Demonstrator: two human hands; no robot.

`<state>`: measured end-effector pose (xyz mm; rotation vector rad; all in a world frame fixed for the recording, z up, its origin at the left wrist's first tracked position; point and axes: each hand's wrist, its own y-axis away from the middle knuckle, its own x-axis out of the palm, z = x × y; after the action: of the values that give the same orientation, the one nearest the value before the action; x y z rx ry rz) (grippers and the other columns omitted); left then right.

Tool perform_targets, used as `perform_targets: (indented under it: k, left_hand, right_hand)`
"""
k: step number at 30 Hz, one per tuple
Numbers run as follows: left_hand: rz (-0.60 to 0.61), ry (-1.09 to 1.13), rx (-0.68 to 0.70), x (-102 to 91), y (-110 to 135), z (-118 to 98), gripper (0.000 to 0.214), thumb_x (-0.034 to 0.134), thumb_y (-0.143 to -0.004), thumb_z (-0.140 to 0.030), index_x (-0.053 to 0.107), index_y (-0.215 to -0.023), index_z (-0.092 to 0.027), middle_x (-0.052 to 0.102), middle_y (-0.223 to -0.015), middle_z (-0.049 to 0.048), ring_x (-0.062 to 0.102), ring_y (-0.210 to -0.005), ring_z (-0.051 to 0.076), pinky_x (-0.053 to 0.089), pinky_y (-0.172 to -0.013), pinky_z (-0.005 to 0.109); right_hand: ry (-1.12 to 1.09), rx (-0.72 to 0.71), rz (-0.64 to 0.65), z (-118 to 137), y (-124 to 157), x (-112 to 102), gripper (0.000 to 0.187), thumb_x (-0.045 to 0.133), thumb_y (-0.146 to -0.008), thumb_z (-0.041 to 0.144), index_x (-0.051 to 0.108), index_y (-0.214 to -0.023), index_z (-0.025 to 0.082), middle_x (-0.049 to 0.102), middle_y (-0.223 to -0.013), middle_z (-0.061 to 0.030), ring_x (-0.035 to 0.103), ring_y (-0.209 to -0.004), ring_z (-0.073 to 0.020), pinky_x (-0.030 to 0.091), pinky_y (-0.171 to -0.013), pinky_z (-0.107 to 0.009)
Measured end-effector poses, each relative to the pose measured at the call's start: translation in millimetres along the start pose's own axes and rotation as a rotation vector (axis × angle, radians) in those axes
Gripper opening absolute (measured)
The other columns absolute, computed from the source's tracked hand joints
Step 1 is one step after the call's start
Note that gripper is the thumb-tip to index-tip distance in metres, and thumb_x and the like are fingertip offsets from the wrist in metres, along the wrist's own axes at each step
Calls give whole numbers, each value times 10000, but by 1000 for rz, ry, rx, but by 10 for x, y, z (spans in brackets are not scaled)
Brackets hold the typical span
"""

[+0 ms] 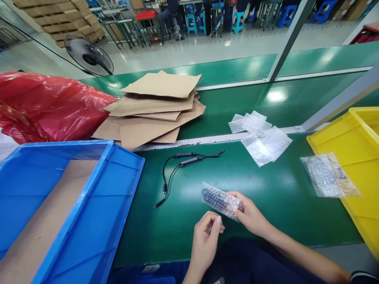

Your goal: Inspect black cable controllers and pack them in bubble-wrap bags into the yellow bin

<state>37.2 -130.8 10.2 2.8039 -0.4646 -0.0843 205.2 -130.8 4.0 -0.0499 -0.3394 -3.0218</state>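
Note:
My right hand [251, 213] grips one end of a clear bubble-wrap pouch [220, 199], fingers behind it and thumb in front. Something dark shows through the pouch. Just below and left of it is my left hand [205, 236], its fingers curled and thumb pressed to the forefinger; whatever is in that pinch, if anything, is too small to make out. Two black cables [189, 161] with slim inline modules lie on the green bench [177, 236], left of the pouch. Several flat bubble-wrap pouches [260, 138] are spread out farther back.
A blue bin [127, 189] with cardboard inside stands at left, a red plastic bag [56, 106] behind it. Brown cardboard pieces [160, 106] are stacked at the back. At right, a filled pouch [325, 175] rests against a yellow bin [349, 146]. Metal posts [337, 98] rise from the bench.

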Motion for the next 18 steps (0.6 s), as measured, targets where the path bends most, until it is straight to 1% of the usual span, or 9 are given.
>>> perform_targets:
  k: [2, 3, 5, 7, 9, 11, 13, 16, 18]
  left_hand:
    - [2, 283, -162, 42, -13, 106, 345, 545, -857, -468, 656, -865, -142, 663, -852, 93, 640, -794, 201, 518, -721, 307]
    - [-6, 430, -212, 69, -29, 139, 366, 566, -844, -480, 656, -942, -140, 679, -930, 112, 648, -877, 223, 518, -789, 336]
    - [-70, 661, -245, 122, -71, 161, 356, 628, -814, -446, 641, -1007, -147, 680, -1025, 120, 636, -981, 235, 494, -878, 362]
    - [-167, 765, -241, 161, -113, 143, 302, 692, -777, -373, 630, -990, -168, 687, -1007, 91, 639, -985, 216, 489, -885, 343]
    - [-244, 766, -227, 184, -136, 116, 278, 725, -746, -330, 621, -957, -181, 689, -970, 63, 650, -943, 197, 504, -847, 318]
    - [-248, 696, -208, 200, -130, 99, 280, 723, -742, -332, 617, -949, -174, 684, -969, 64, 653, -908, 196, 515, -824, 317]
    - [-204, 586, -178, 218, -104, 96, 309, 703, -756, -348, 618, -993, -169, 677, -1015, 83, 648, -908, 208, 520, -821, 324]
    - [-110, 408, -122, 255, -62, 113, 379, 692, -760, -380, 615, -1068, -173, 671, -1074, 102, 640, -946, 227, 515, -839, 317]
    - [-83, 352, -114, 294, -50, 150, 419, 721, -726, -407, 618, -1062, -178, 683, -1055, 95, 643, -948, 222, 514, -834, 296]
  right_hand:
    - [-37, 7, 20, 30, 9, 3, 311, 547, -837, 319, 524, -1110, 172, 623, -998, -60, 602, -880, -206, 491, -758, -295]
    - [-32, 3, 49, 48, 17, -2, 315, 543, -842, 315, 523, -1123, 174, 624, -1019, -65, 605, -892, -208, 496, -769, -303]
    - [51, -23, 103, 93, 32, -43, 327, 525, -859, 287, 517, -1169, 183, 612, -1095, -76, 595, -961, -216, 489, -841, -334]
    - [182, -59, 114, 153, 40, -131, 363, 494, -871, 249, 496, -1231, 200, 571, -1199, -85, 549, -1078, -227, 444, -945, -381]
    - [274, -78, 78, 221, 35, -237, 387, 459, -881, 234, 476, -1267, 215, 528, -1270, -90, 491, -1169, -234, 396, -1008, -418]
    - [307, -79, 36, 277, 19, -313, 378, 443, -901, 255, 467, -1277, 223, 511, -1295, -95, 477, -1187, -239, 397, -1008, -433]
    - [328, -73, 36, 302, 1, -325, 412, 486, -904, 297, 442, -1306, 220, 517, -1291, -104, 495, -1164, -246, 412, -989, -433]
    - [363, -12, 92, 289, -3, -235, 618, 614, -832, 304, 352, -1384, 210, 554, -1248, -108, 550, -1078, -260, 460, -916, -406]
    - [384, 30, 71, 280, 6, -164, 711, 653, -784, 265, 318, -1408, 201, 574, -1223, -104, 570, -1045, -265, 468, -889, -387]
